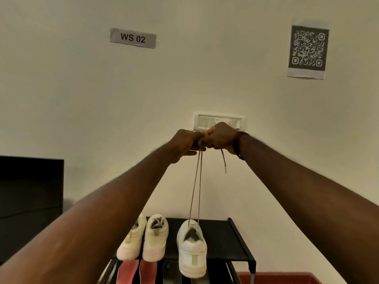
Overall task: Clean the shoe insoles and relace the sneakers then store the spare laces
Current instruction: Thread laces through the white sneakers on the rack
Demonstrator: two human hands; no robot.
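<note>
Holding both hands up together in front of the switch panel (205, 120) on the wall, I have the left hand (184, 143) and the right hand (220, 138) touching each other, fingers of each curled round the lace (197, 181). Two strands of it run straight down, close side by side, from my hands into the top of the white sneaker (192, 255) below. A short loose end hangs from under the right hand.

That sneaker is at the top shelf of the black shoe rack (225, 238), its long axis running away from me: heel toward me and past the shelf's front edge, toe toward the wall. I cannot tell whether it rests on the shelf or hangs from the lace.

Just left of it, two more pale sneakers (143, 238) stand side by side on the same shelf, heels toward me too. Reddish insoles (128, 271) lie lengthwise on the level beneath them.
</note>
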